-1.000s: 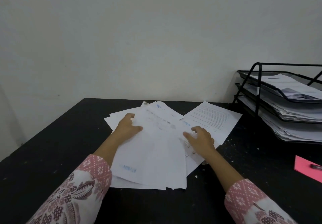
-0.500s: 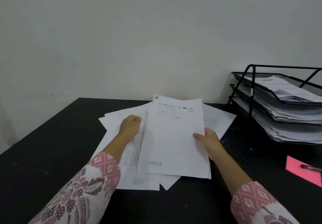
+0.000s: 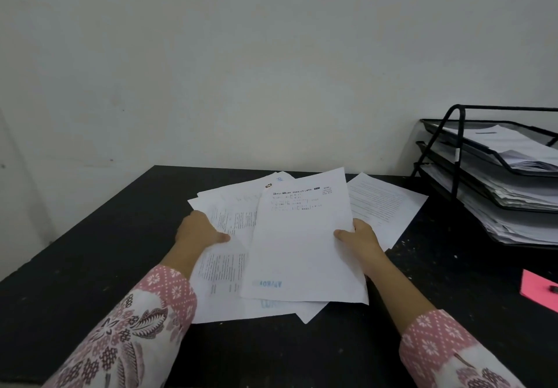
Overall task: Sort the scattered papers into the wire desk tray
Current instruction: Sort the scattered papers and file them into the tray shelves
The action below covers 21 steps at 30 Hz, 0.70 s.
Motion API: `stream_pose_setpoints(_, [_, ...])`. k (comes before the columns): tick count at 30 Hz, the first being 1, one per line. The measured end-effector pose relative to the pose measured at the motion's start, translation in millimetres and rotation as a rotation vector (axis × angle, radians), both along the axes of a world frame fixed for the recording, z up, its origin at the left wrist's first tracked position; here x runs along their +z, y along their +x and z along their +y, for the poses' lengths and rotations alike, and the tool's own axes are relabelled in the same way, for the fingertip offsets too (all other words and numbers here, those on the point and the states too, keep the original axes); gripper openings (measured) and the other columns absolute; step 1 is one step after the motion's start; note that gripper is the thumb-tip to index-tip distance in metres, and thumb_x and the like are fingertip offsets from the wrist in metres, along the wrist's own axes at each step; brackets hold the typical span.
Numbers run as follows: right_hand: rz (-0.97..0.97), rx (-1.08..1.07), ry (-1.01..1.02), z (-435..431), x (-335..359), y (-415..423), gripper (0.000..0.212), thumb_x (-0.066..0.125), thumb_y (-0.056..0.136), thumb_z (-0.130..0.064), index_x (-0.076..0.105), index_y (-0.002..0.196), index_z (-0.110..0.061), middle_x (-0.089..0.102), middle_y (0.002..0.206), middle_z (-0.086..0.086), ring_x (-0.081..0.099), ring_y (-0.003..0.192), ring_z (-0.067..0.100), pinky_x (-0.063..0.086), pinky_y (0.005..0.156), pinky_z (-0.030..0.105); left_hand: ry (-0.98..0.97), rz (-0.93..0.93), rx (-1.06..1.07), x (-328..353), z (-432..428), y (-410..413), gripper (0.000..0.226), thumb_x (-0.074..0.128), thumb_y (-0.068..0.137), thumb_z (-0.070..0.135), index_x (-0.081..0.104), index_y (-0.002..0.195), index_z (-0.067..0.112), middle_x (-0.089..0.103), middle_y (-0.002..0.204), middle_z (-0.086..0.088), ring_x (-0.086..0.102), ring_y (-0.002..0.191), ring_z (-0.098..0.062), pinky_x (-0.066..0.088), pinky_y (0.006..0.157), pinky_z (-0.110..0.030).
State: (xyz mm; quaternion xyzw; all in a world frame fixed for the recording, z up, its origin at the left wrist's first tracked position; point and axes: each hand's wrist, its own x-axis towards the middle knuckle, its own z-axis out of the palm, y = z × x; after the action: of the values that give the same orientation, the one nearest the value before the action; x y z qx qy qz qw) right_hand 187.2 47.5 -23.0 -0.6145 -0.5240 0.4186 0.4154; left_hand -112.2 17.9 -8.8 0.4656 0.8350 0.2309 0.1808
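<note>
The right hand, in the centre right of the frame, grips a single printed sheet by its right edge, thumb on top and fingers curled beneath. The sheet tilts up toward the camera, its lower edge hanging over the rest of the scattered papers; a blue stamp shows at its lower left corner. The left hand, in the centre left, pinches the left edge of a text-covered page in that pile, thumb pressed on the top face; the fingers beneath are hidden, so the hold looks like a pinch but the view is poor.

The pile fans across the middle of the black table, corners splayed toward the far edge by the wall and toward the lower centre. One printed page juts out to the right, its corner reaching toward the wire desk tray.

The tray stands at the right edge of the frame, three tiers, each already holding stacked paper, and its open fronts face lower right. A strip of bare table lies between the pile and the tray. A pink note with a dark pen tip on it lies at lower right. Wide bare tabletop lies on the left.
</note>
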Motion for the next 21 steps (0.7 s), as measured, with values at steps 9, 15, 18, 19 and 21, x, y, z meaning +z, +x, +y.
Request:
stream_pose_setpoints(9, [-0.090, 0.020, 0.029, -5, 4, -16, 0.024, 0.054, 0.090, -0.013, 0.053, 0.113, -0.005, 0.058, 0.107, 0.005, 0.053, 0.094, 0.020, 0.043, 0.079, 0.030, 0.248, -0.814, 0.014, 0, 6, 31, 0.037, 0.065, 0.087, 0.020, 0.055, 0.121, 0.006, 0.058, 0.123, -0.019, 0.059, 0.107, -0.034, 0.049, 0.093, -0.045])
stream_pose_setpoints(15, [-0.227, 0.032, 0.047, -4, 0, -15, 0.030, 0.054, 0.092, -0.013, 0.048, 0.120, -0.004, 0.052, 0.111, 0.003, 0.046, 0.097, 0.015, 0.040, 0.082, 0.026, 0.117, -0.606, -0.218, 5, 8, 63, 0.034, 0.066, 0.086, 0.014, 0.050, 0.116, 0.011, 0.060, 0.108, -0.007, 0.059, 0.090, -0.021, 0.050, 0.073, -0.030])
stream_pose_setpoints(18, [-0.316, -0.018, 0.062, -1, -3, -10, 0.021, 0.054, 0.091, -0.017, 0.053, 0.108, -0.005, 0.056, 0.113, 0.008, 0.051, 0.097, 0.020, 0.044, 0.080, 0.029, 0.223, -0.581, -0.238, 4, 15, 72, 0.048, 0.064, 0.085, 0.005, 0.042, 0.128, 0.011, 0.052, 0.123, -0.007, 0.053, 0.099, -0.021, 0.046, 0.077, -0.030])
stream_pose_setpoints(19, [-0.354, -0.058, 0.067, 1, -4, -7, 0.017, 0.054, 0.091, -0.022, 0.054, 0.100, -0.007, 0.056, 0.113, 0.011, 0.052, 0.100, 0.024, 0.046, 0.080, 0.031, 0.259, -0.638, -0.232, 4, 18, 74, 0.048, 0.062, 0.085, 0.003, 0.042, 0.128, 0.011, 0.051, 0.123, -0.006, 0.052, 0.099, -0.021, 0.046, 0.075, -0.029])
stream_pose_setpoints(21, [-0.369, -0.134, 0.081, 4, -2, -1, 0.020, 0.055, 0.089, -0.029, 0.049, 0.081, -0.011, 0.054, 0.113, 0.015, 0.051, 0.105, 0.031, 0.044, 0.074, 0.031, 0.317, -0.769, -0.230, 6, 23, 78, 0.048, 0.060, 0.086, -0.001, 0.041, 0.128, 0.011, 0.052, 0.125, -0.008, 0.054, 0.103, -0.025, 0.047, 0.075, -0.031])
